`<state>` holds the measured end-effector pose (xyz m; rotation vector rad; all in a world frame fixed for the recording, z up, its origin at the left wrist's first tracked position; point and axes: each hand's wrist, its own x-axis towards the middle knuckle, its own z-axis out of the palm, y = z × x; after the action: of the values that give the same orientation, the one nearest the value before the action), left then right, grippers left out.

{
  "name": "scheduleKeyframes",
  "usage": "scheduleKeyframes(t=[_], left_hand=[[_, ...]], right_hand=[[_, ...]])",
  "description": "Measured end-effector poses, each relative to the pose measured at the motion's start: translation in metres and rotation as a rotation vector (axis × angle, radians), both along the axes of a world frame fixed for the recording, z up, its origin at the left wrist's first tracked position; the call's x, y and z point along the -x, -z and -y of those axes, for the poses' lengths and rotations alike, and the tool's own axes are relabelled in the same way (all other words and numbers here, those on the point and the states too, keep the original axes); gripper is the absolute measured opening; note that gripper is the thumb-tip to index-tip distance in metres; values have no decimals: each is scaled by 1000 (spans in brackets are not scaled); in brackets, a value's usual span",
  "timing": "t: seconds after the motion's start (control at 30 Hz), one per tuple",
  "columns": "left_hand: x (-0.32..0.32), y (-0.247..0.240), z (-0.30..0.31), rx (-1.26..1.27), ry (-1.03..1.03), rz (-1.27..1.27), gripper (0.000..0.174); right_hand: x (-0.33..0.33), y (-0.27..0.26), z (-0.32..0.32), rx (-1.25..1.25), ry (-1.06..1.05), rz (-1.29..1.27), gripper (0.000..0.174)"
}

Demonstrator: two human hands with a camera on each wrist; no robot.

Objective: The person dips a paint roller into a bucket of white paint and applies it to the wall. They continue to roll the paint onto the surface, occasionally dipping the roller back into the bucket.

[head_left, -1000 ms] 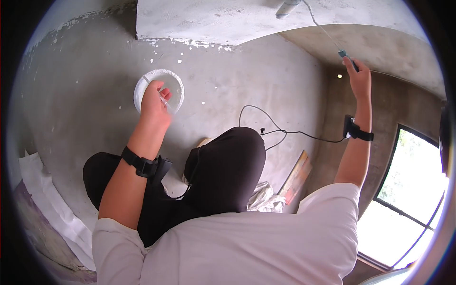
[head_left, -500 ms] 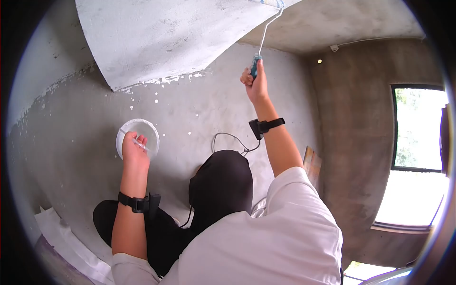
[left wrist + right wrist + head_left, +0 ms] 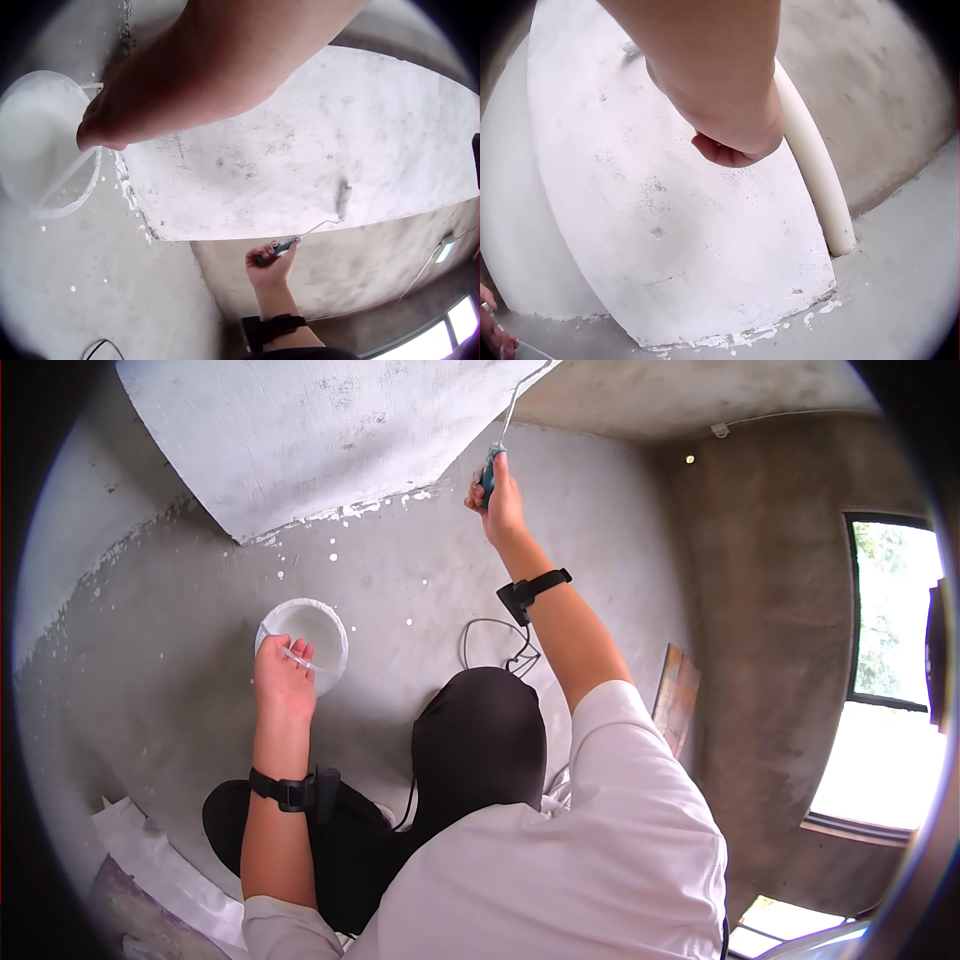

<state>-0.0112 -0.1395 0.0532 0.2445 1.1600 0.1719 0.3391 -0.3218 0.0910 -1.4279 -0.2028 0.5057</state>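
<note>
My right hand (image 3: 497, 505) grips the teal handle (image 3: 489, 472) of a paint roller, arm stretched out. In the left wrist view, the white roller sleeve (image 3: 344, 202) is up against a white-painted wall face (image 3: 247, 161), near its edge. The head view shows only the roller's wire frame (image 3: 512, 405); the sleeve is out of that view. My left hand (image 3: 284, 678) holds the thin plastic handle (image 3: 300, 659) of a white bucket (image 3: 340, 632), with fingers curled under it. Pale paint (image 3: 34, 142) shows inside the bucket.
White paint spots (image 3: 334, 557) dot the grey floor below the wall face. A pale pipe (image 3: 817, 176) runs along the wall's edge. A cable loop (image 3: 490, 622) lies past my knee (image 3: 480, 735); a board (image 3: 677, 695) leans at the right, near a window (image 3: 885, 660).
My right hand with the roller has swung inward and left in the head view, and the roller sleeve has left that view. The view itself has turned; my left hand keeps hold of the bucket handle.
</note>
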Motion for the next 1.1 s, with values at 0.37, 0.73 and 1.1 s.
scheduleKeyframes(t=[0.37, 0.73, 1.1], left_hand=[[8, -13, 2, -3, 81, 20, 44], [4, -24, 4, -49, 72, -7, 37], [6, -24, 4, -35, 87, 4, 37]], right_hand=[[17, 90, 11, 157, -24, -159, 59], [56, 139, 36, 272, -41, -425, 59], [77, 160, 42, 590, 60, -533, 63]])
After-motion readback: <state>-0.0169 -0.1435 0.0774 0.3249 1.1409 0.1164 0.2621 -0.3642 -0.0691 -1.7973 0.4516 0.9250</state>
